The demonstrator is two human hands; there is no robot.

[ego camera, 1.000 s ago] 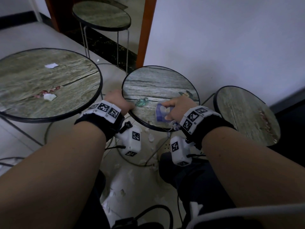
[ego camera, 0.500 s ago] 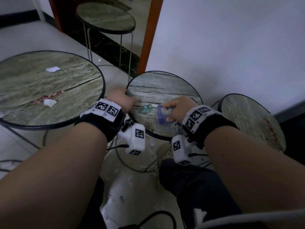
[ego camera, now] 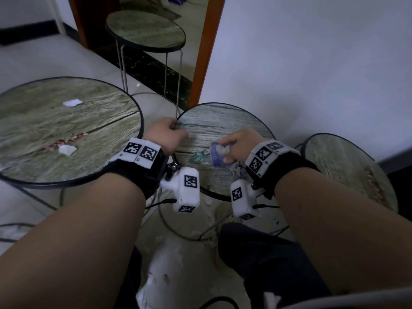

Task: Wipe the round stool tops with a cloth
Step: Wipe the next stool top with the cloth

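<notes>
A small round stool top (ego camera: 223,121) with a wood-grain print stands in the middle. My left hand (ego camera: 166,136) grips its left rim, thumb on the top. My right hand (ego camera: 239,142) holds a folded blue-and-white cloth (ego camera: 219,155) pressed on the stool's near right part. A small teal scrap (ego camera: 198,156) lies on the top just left of the cloth. A larger round stool top (ego camera: 66,130) at the left carries white paper bits and reddish crumbs. A third top (ego camera: 347,166) at the right shows reddish crumbs near its right side.
A taller stool (ego camera: 145,30) stands behind by an orange door frame (ego camera: 207,47). The white wall runs along the right. White scraps and cables lie on the floor (ego camera: 185,253) between my knees. Wrist bands with markers and white camera blocks hang under both wrists.
The view has tilted so the stools sit lower in frame. My left hand slid up along the middle stool's left rim. The cloth moved slightly away from the near edge, toward the teal scrap.
</notes>
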